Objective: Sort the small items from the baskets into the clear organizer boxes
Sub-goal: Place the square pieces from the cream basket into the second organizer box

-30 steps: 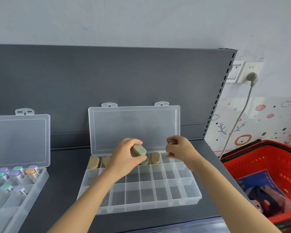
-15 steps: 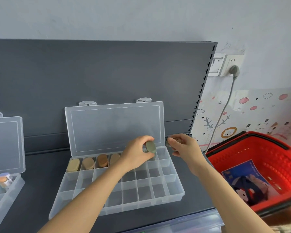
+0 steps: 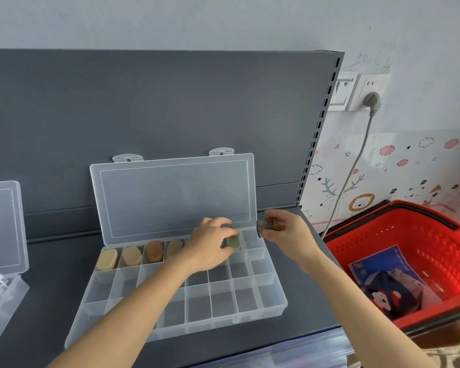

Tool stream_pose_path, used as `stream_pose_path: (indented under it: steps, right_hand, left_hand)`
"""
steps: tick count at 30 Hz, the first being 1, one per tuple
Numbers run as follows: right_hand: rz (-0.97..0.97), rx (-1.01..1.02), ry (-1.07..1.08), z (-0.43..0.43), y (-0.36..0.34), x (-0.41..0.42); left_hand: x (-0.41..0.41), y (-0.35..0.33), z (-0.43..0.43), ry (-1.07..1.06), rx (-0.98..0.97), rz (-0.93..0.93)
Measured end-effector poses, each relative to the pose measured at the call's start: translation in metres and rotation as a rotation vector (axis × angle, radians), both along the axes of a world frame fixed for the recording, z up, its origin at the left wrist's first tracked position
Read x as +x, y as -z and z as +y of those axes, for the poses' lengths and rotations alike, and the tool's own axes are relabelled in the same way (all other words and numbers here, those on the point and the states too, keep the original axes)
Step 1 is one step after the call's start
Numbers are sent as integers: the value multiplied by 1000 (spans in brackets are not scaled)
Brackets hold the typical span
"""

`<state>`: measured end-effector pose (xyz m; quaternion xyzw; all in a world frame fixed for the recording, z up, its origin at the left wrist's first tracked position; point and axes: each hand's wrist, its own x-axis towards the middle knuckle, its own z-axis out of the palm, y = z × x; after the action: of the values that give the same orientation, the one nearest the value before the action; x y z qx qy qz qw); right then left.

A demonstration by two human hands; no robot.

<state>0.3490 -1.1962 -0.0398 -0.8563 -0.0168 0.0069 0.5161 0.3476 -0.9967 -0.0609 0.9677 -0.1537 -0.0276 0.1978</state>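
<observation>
A clear organizer box (image 3: 250,309) lies open on the dark shelf, its lid leaning against the back panel. Several tan and brown oval items (image 3: 130,255) fill the left part of its back row. My left hand (image 3: 210,245) pinches a grey-green oval item (image 3: 233,241) low in a back-row compartment near the right end. My right hand (image 3: 290,232) hovers just past the box's back right corner and grips a small dark brown item (image 3: 267,224).
A red basket (image 3: 430,251) with a blue packet and dark items stands to the right of the shelf. A second open organizer box (image 3: 3,296) with small jars sits at the far left. A grey cable (image 3: 351,179) hangs from a wall socket.
My left hand carried the grey-green item rightward along the back row and lowered it into a compartment. My right hand stayed by the back right corner. The view turned right.
</observation>
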Motion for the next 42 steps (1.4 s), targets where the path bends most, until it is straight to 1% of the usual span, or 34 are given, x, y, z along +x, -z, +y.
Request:
stream_pose_path:
  steps: [3, 6, 10, 12, 16, 24, 26, 28, 33, 37, 42]
  right_hand:
    - [-43, -87, -23, 3, 1, 3]
    - [-113, -177, -56, 7, 0, 5]
    - [-169, -360, -190, 8, 4, 8]
    - [-190, -432, -267, 8, 7, 8]
    - [-200, -512, -376, 10, 10, 8]
    - [-212, -677, -435, 15, 14, 7]
    - [-226, -714, -428, 15, 17, 5]
    - [-202, -753, -420, 14, 16, 3]
    - [-181, -721, -408, 12, 9, 2]
    - [-240, -655, -410, 22, 1, 1]
    - [-331, -578, -505, 50, -2, -9]
  left_hand:
    - [-1, 0, 2, 8, 49, 9]
    - [-5, -1, 7, 11, 16, -15]
    - [-10, -6, 17, -29, -69, -61]
    - [-14, -8, 22, -29, -74, -73]
    - [-21, -9, 25, -12, -54, -72]
    - [-32, -9, 29, -57, -38, -93]
    - [-33, -11, 31, -71, -30, -89]
    - [-36, -12, 33, -89, -30, -91]
    - [-44, -14, 39, -125, -4, -112]
    - [-49, -20, 43, -162, 70, -127]
    - [-69, -27, 62, -279, 137, -134]
